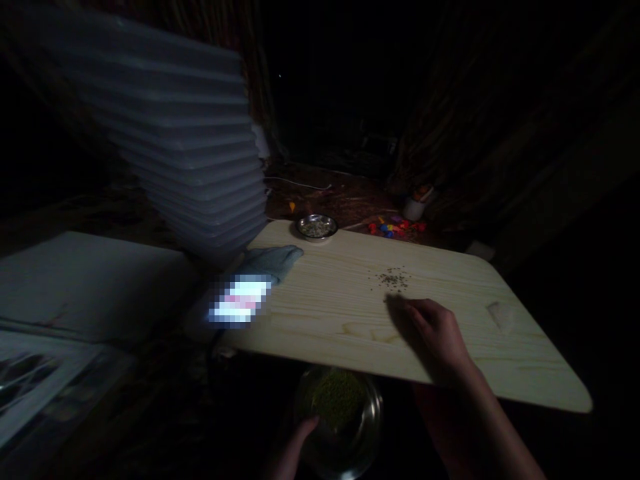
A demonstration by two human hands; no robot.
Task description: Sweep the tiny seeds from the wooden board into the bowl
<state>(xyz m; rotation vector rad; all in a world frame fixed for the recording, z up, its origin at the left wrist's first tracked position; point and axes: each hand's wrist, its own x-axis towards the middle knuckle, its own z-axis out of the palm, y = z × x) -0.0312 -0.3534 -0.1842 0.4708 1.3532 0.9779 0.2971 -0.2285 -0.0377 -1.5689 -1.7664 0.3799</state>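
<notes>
My right hand (437,331) rests on a pale wooden tabletop (340,313), fingers stretched flat toward a small scatter of dark seeds (393,278) just beyond the fingertips. Below the table's near edge, my left hand (296,440) grips the rim of a steel bowl (367,427) holding a heap of green grains (337,398). The left fingers curl over the bowl's left side and are dim.
A small steel dish (317,227) with grains sits at the table's far edge. A grey cloth (273,261) and a blurred bright patch (240,301) lie at its left. A tall stack of white trays (190,147) looms left. Colourful bits (395,227) lie on the floor behind.
</notes>
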